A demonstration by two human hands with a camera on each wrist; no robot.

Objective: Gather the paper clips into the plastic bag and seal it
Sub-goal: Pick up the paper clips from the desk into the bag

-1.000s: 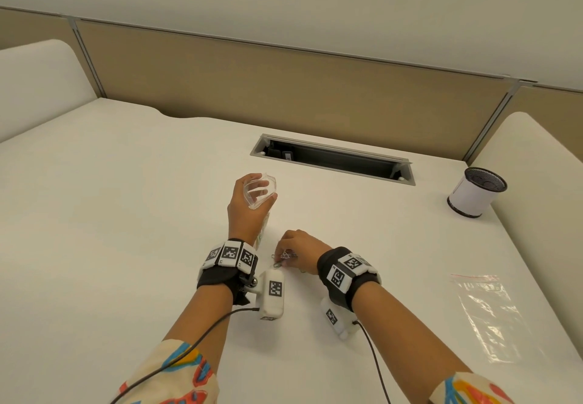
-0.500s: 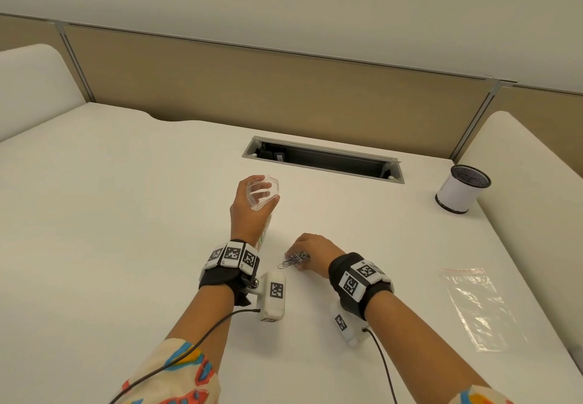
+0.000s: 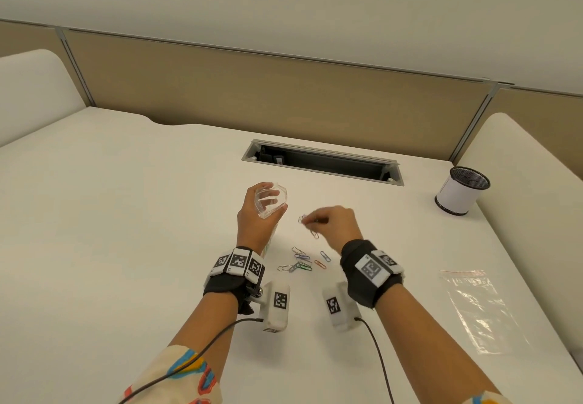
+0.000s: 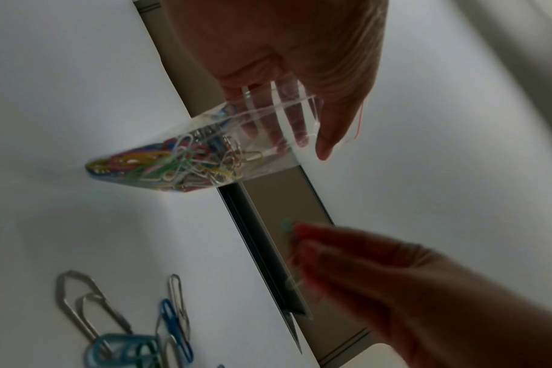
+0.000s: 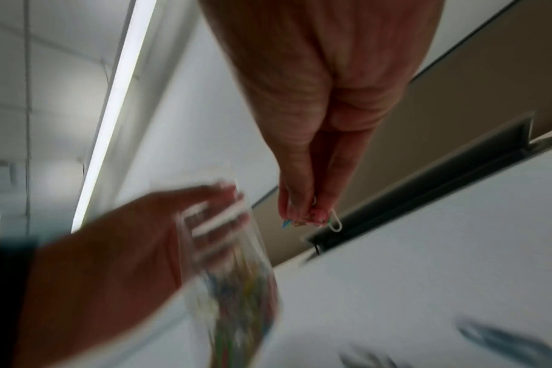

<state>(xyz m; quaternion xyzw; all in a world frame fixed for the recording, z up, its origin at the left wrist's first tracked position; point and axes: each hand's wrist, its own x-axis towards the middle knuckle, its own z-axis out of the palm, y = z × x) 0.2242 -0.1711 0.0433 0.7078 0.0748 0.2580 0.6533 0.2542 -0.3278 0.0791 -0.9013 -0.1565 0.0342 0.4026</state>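
Observation:
My left hand (image 3: 257,214) holds a clear plastic bag (image 3: 270,202) upright on the white table (image 3: 126,230), fingers spreading its mouth open. Many coloured paper clips (image 4: 161,164) fill the bag's (image 4: 262,129) bottom. Just right of the bag's mouth, my right hand (image 3: 334,223) is raised and pinches a few paper clips (image 3: 307,222) between thumb and fingertips (image 5: 300,209); one white clip (image 5: 336,222) dangles. Several loose paper clips (image 3: 303,261) lie on the table between my wrists, also in the left wrist view (image 4: 120,323).
A second, empty zip bag (image 3: 479,305) lies flat at the right. A white pen cup with a black mesh top (image 3: 462,190) stands at the far right. A cable slot (image 3: 321,167) opens in the table behind my hands.
My right hand has lifted from the table with a pinch of clips and moved up toward the bag's mouth, uncovering the loose clips below. The left hand and bag stay in place.

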